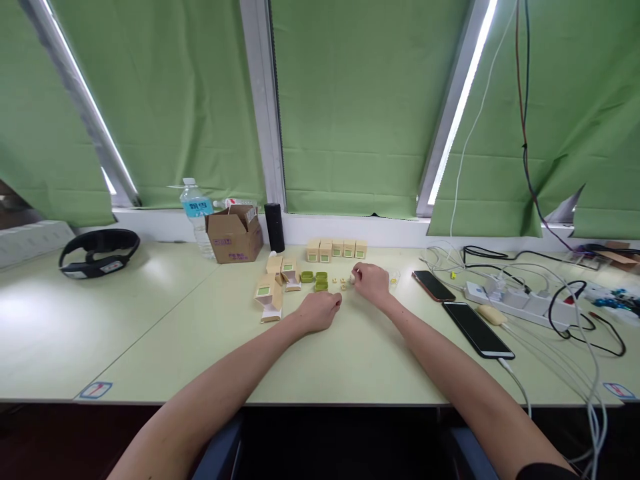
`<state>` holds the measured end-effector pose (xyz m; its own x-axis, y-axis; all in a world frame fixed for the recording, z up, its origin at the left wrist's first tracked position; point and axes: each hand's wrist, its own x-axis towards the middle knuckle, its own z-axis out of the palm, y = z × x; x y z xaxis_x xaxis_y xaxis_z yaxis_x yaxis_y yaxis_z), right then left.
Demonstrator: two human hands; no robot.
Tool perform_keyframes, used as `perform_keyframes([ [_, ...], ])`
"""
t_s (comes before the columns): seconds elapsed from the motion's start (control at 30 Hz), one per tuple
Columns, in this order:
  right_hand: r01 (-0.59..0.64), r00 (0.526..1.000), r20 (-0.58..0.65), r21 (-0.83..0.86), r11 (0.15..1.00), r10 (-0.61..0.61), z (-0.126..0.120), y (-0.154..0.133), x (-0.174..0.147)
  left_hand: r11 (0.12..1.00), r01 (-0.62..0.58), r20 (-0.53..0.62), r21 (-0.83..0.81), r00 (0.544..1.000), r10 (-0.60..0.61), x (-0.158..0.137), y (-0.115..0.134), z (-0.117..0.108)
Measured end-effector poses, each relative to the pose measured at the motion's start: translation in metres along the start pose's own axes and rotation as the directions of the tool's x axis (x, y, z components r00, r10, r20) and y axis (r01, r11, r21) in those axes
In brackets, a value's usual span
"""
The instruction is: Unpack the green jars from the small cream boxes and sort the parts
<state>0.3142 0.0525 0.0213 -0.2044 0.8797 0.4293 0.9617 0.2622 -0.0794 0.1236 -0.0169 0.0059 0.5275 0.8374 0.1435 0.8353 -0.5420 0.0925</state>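
Observation:
My left hand [320,311] rests on the table with its fingers curled in; whatever they hold, if anything, is hidden. Just beyond it sit a few small green trays [321,285]. My right hand [371,283] is closed in a pinch, with a small whitish thing at its fingertips, too small to name. Between the hands lie several tiny yellowish pieces [343,287]. A small clear piece with a yellow centre [394,280] is right of my right hand. To the left, open small cream boxes [269,291] stand with flaps out.
Several closed cream boxes [337,249] line the back. Behind are a cardboard box [234,239], a water bottle [197,217] and a black cylinder [275,228]. At right lie two phones [477,329], a power strip [520,305] and loose cables. A black headset [99,253] is far left.

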Motion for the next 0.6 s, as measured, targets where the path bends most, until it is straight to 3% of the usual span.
perform_keyframes([
  [0.1, -0.067, 0.998, -0.003, -0.035, 0.997, 0.066, -0.005, 0.019, 0.029, 1.000, -0.027, 0.007, 0.017, 1.000, 0.027, 0.000, -0.003, -0.002],
  [0.27, -0.068, 0.996, 0.046, -0.114, 0.991, 0.073, -0.003, 0.046, 0.075, 1.000, -0.016, 0.018, 0.004, 1.000, 0.016, 0.001, -0.001, -0.003],
  [0.6, -0.104, 0.979, 0.162, -0.141, 0.985, 0.127, 0.031, 0.059, 0.126, 0.998, -0.035, -0.029, -0.060, 0.999, 0.033, 0.003, -0.007, 0.007],
])
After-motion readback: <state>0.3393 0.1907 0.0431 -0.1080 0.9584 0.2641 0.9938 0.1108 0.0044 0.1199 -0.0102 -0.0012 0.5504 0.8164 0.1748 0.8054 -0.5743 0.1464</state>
